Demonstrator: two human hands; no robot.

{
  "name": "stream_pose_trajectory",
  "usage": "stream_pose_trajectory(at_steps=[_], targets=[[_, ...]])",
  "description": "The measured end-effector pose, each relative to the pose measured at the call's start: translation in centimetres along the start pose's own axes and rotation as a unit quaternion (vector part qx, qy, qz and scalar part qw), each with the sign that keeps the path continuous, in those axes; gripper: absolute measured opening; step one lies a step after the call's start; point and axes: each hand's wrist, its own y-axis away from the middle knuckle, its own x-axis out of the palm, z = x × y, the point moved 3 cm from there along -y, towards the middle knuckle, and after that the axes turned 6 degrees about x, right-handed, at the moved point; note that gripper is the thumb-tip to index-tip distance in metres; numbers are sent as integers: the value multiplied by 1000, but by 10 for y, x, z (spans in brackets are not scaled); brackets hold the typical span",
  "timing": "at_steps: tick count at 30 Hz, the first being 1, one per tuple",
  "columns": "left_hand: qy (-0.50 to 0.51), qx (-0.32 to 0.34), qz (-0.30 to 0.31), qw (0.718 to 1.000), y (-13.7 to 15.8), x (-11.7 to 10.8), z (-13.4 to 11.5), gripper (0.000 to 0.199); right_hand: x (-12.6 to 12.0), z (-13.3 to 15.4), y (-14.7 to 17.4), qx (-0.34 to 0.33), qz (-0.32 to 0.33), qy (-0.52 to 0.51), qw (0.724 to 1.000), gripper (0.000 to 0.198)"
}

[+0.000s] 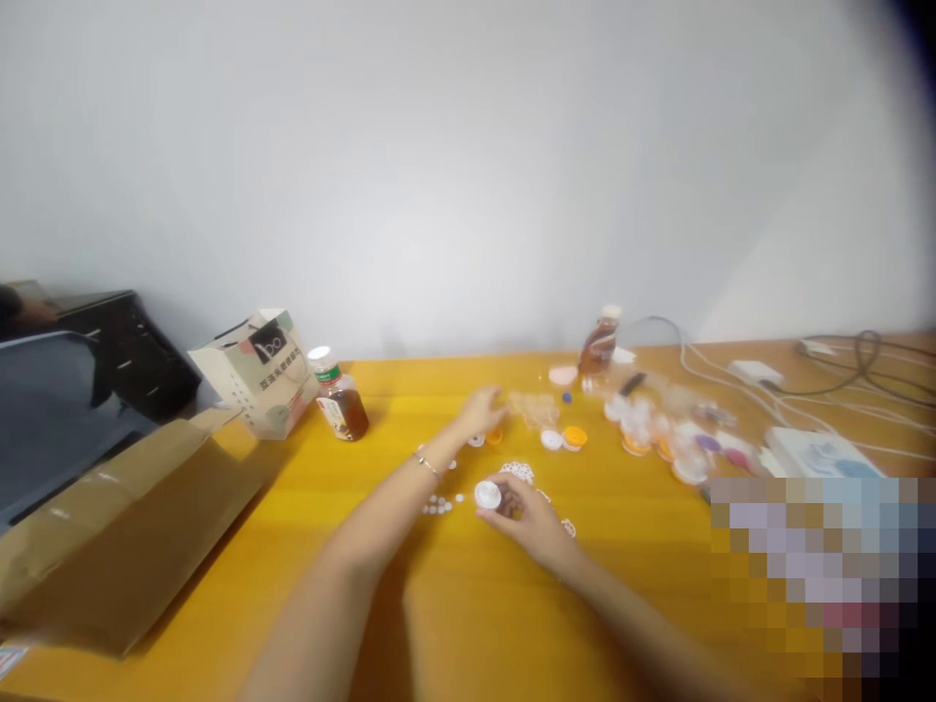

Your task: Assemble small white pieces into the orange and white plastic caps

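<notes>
Right hand (527,517), frame centre: grasping small white cap (487,494). Left hand (479,411), above it: fingers loose, reaching toward orange caps (494,436). Paper bag (255,372), centre left: logo "bo", other print unreadable.

Bottle (340,402) right of paper bag (254,372)

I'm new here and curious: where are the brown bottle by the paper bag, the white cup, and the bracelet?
Brown bottle (342,402), head view, its label.
White cup (487,494), head view, its top, in the right hand (527,519).
Bracelet (426,463), head view, on the wrist.

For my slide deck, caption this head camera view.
Right hand holds a small white cap while left hand reaches across a yellow table.
</notes>
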Motion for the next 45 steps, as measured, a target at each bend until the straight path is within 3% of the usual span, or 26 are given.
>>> stream_pose_trajectory(at_steps=[3,6,11,14,19,22,25,31,45], targets=[[5,-8,-12,1000,-23,26,9,35,1,-1,-2,15,-5,-56,998,27],[22,-15,-19,999,-31,41,11,22,1,-4,-4,33,-7,-123,992,30],[67,-24,-57,996,-20,27,7,15,2,-11,-5,77,-12,-213,974,39],[102,-19,-68,992,7,0,-1,18,2,-11,-4,108,-7,-238,965,40],[227,0,-123,966,86,-40,-21,34,2,-8,-4,120,-7,-258,959,41],[218,16,-149,964,126,-43,-31,31,5,-7,-4,117,12,-248,962,42],[206,41,-175,962,146,-33,-33,30,7,-4,-3,120,27,-219,968,42],[167,42,-150,974,152,-14,-25,31,7,0,0,108,44,-194,974,39],[157,21,-100,982,154,-11,-25,32,7,11,5,68,61,-156,984,31]])
